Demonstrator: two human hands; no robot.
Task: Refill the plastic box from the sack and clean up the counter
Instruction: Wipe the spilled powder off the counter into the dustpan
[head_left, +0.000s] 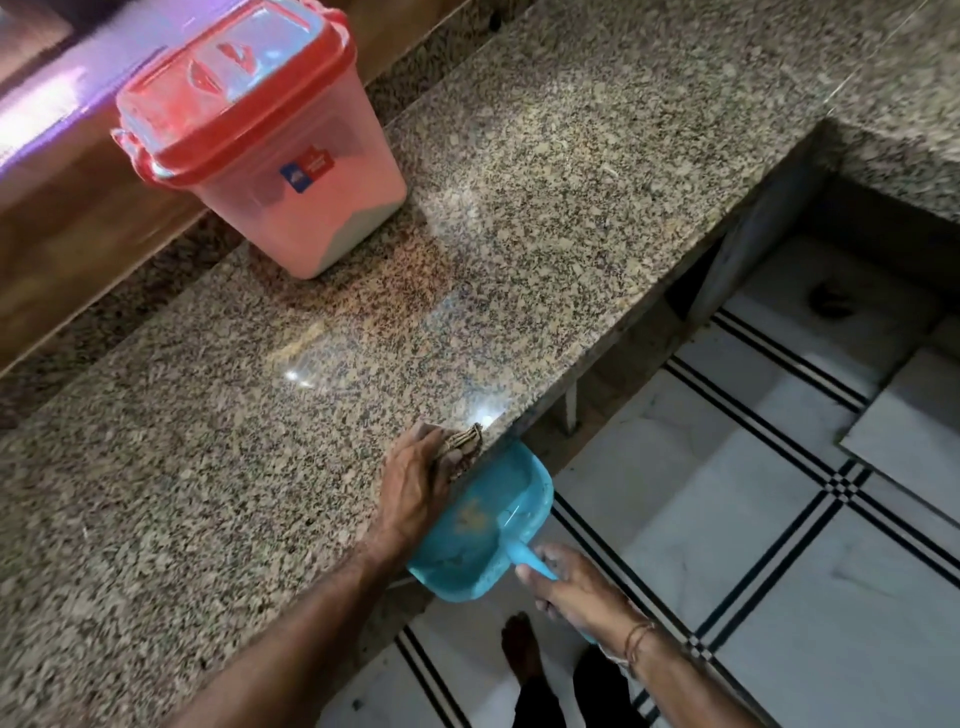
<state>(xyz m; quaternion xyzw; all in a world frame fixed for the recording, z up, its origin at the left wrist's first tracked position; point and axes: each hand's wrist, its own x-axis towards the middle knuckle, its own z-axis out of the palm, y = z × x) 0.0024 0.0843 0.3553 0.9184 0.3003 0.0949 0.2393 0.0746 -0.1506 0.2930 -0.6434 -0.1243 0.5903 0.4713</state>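
Dustpan (483, 519) sits under the counter (260, 415) edge to catch sweepings; your right hand (576, 587) grips its handle, your left hand (410, 478) clutches a cloth (465, 439) above.

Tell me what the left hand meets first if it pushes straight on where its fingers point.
The left hand holds a fibre bundle; just ahead is the counter edge, then seemingly open air above the floor.
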